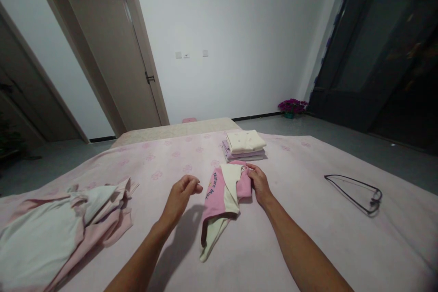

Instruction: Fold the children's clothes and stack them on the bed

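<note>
A small pink-and-cream shirt [219, 196] with dark lettering lies partly folded in front of me, its cream lower end trailing toward me. My right hand [260, 184] grips its upper right edge, thumb on top and the other fingers partly hidden by the cloth. Just left of the shirt, my left hand [185, 191] hovers over the bed cover with its fingers curled together. A gap separates it from the cloth, and nothing shows in it. Right behind the shirt stands a stack of folded clothes [244, 143], cream on top and lilac below.
Loose white and pink clothing [51, 232] lies rumpled at the left. Black-framed glasses [356, 194] rest at the right on the pink flowered cover [301, 178]. Beyond are a pale wall, a closed door [109, 45] and purple flowers [292, 106] on the floor.
</note>
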`<state>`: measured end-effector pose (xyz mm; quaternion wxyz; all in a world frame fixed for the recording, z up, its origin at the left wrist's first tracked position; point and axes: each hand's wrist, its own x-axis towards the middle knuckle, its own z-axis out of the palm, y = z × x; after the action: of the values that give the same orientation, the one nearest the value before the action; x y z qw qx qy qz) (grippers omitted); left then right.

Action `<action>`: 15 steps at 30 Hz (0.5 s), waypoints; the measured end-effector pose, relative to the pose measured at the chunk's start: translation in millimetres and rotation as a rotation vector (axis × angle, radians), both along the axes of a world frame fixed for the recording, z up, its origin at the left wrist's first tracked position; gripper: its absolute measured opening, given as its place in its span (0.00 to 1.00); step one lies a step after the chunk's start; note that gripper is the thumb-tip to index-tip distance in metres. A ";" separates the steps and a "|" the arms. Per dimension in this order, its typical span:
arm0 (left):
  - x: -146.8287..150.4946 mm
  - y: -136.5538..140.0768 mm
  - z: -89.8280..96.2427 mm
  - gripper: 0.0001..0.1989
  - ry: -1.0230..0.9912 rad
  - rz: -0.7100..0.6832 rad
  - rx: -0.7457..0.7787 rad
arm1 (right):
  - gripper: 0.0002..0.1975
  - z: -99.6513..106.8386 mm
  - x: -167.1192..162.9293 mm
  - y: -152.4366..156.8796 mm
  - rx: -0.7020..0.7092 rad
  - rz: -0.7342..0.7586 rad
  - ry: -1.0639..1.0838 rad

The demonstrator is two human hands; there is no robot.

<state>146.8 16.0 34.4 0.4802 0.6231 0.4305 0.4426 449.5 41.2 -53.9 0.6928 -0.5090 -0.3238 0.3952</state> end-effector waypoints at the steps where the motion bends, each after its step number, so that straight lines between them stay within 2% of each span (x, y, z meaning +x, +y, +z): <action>1: 2.5 -4.4 -2.9 0.17 0.111 -0.061 0.032 | 0.22 1.4 -1.7 -0.5 0.003 0.016 0.020; 3: 14.4 -16.2 -15.9 0.17 0.354 -0.156 0.086 | 0.22 4.7 -4.2 -2.0 0.012 0.062 0.087; 5: 31.4 -28.2 -32.7 0.19 0.598 -0.190 0.180 | 0.21 7.9 -4.8 -4.0 0.026 0.121 0.171; 7: 47.3 -36.2 -45.8 0.15 0.797 -0.162 0.300 | 0.21 10.3 -3.9 -5.9 0.044 0.163 0.234; 9: 56.8 -37.9 -51.3 0.08 0.892 -0.103 0.368 | 0.20 11.9 -2.4 -7.4 0.054 0.173 0.267; 12: 55.3 -30.7 -47.9 0.06 0.797 -0.045 0.297 | 0.20 13.8 -1.0 -7.9 0.049 0.162 0.261; 15: 39.9 -17.4 -39.2 0.11 0.414 0.011 0.096 | 0.20 15.3 -0.1 -6.7 0.044 0.128 0.208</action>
<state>186.7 -1.4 -4.8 0.3489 0.7206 0.5016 0.3278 449.4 34.5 -38.6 0.7070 -0.4283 -0.2907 0.4819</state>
